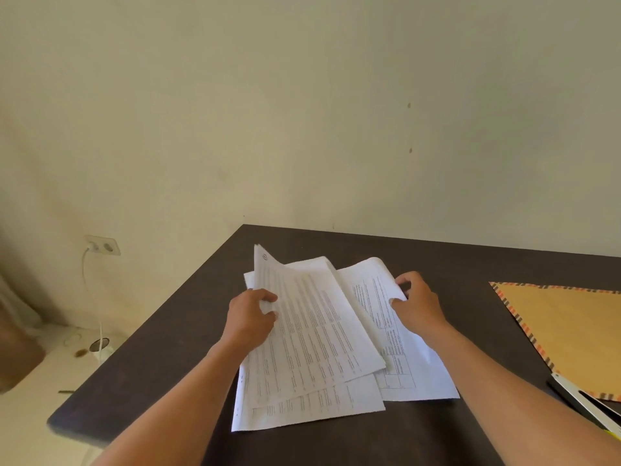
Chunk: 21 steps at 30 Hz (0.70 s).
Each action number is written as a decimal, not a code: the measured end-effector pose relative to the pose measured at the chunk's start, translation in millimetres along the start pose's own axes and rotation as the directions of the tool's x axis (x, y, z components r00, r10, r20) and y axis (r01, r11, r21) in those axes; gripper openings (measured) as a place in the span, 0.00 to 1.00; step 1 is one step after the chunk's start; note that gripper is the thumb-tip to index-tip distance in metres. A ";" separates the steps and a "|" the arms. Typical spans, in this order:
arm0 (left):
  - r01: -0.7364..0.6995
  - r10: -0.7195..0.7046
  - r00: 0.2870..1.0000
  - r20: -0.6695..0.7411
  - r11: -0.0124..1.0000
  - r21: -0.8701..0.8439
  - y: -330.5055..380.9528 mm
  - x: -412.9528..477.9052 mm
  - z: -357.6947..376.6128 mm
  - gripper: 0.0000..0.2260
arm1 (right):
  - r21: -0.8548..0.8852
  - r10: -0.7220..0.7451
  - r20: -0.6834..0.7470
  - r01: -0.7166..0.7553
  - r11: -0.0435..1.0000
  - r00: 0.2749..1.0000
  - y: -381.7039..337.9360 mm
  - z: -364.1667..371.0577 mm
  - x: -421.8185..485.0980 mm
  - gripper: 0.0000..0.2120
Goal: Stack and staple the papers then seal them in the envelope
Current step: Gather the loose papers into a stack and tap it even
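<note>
both hands grip the loose papers (322, 334) on the table (420, 432): left hand (250, 314) at one edge, right hand (416, 302) at the other.

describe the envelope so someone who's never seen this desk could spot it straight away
Start at the dark table, with loose white papers spread in its middle. Look to the table's right side: the envelope lies flat there, apart from the papers. It is the only tan sheet, bordered with orange and dark stripes, where the pages are white and printed.
</note>
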<state>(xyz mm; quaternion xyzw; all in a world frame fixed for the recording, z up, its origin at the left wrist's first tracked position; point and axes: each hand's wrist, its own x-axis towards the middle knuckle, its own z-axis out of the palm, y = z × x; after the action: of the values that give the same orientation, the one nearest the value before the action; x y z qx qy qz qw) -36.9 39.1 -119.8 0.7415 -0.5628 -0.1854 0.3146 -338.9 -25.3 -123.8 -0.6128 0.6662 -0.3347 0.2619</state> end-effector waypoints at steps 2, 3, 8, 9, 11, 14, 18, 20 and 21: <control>-0.013 0.013 1.000 0.018 1.000 -0.022 2.5 1.1 2.9 0.13 | 0.024 0.017 0.015 -0.017 1.000 1.000 0.9 -2.1 0.8 0.15; -0.022 0.023 1.000 0.018 0.999 -0.030 4.1 1.2 4.8 0.13 | 0.038 0.024 0.022 -0.025 0.999 0.999 1.4 -3.3 1.1 0.15; -0.030 0.031 0.999 0.012 0.997 -0.070 12.5 5.1 18.9 0.13 | 0.143 0.029 0.039 -0.034 0.989 0.999 1.7 -5.3 0.1 0.14; -0.029 0.030 0.999 0.012 0.996 -0.079 16.0 5.5 21.1 0.13 | 0.172 0.032 0.054 -0.041 0.984 0.998 0.1 -4.9 -1.2 0.14; -0.005 0.007 1.000 0.018 0.993 -0.121 20.9 6.8 25.4 0.14 | 0.211 0.034 0.103 -0.055 0.976 0.994 -5.2 -3.0 -5.2 0.15; 0.031 -0.031 1.000 0.004 0.983 -0.180 22.4 9.7 31.0 0.15 | 0.228 0.019 0.179 -0.060 0.972 0.984 -12.6 1.5 -8.7 0.19; 0.089 -0.101 0.994 -0.032 0.960 -0.267 23.2 10.8 34.8 0.15 | 0.229 0.018 0.292 -0.088 0.969 0.956 -20.2 6.4 -10.8 0.26; 0.115 -0.138 0.989 -0.049 0.938 -0.327 25.2 10.2 34.2 0.17 | 0.224 0.007 0.332 -0.086 0.971 0.943 -24.6 8.2 -12.8 0.27; 0.127 -0.155 0.986 -0.052 0.926 -0.355 25.8 10.1 33.6 0.18 | 0.246 -0.004 0.332 -0.082 0.966 0.943 -26.9 8.4 -13.4 0.28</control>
<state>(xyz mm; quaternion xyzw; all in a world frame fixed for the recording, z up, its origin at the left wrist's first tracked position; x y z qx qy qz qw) -73.6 16.5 -126.2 0.7190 -0.4530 -0.2753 0.4495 -313.8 -13.7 -109.3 -0.6077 0.5762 -0.3055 0.4532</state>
